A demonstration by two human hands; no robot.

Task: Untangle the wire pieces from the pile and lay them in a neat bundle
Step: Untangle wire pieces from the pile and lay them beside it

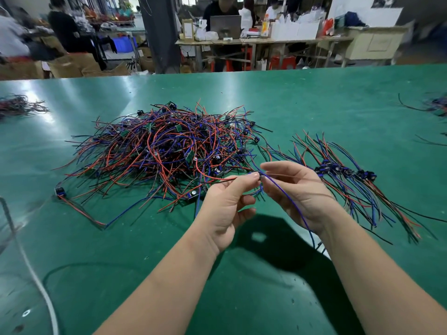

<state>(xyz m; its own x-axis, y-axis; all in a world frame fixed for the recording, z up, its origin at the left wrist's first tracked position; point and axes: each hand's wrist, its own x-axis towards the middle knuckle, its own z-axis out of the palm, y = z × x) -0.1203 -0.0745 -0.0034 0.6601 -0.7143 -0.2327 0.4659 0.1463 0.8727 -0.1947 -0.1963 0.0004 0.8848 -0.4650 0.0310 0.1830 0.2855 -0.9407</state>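
A green table (314,93) fills most of the frame from the middle down. On it, left of centre, sits the pile (164,146), a broad tangled heap of red, blue and black wires with small dark parts and little green boards caught in it. To its right, in the middle right of the frame, lies the bundle (346,172): pieces laid side by side, their dark blocks lined up in a row and the wire ends fanning out both ways. Two bare forearms reach in from the bottom edge and meet just below the centre, above the table at the pile's near right edge. The left hand (225,206) pinches a wire piece (290,202) between thumb and forefinger, its other fingers curled in towards the palm. The right hand (297,194), palm turned up and fingers loosely bent, nips the same piece at the same spot, and a blue strand runs down across its palm towards the wrist. A smaller heap (19,106) rests at the upper left edge of the table. A white cable (36,279) curves through the lower left corner. A stray piece (60,191) lies alone just left of the pile.
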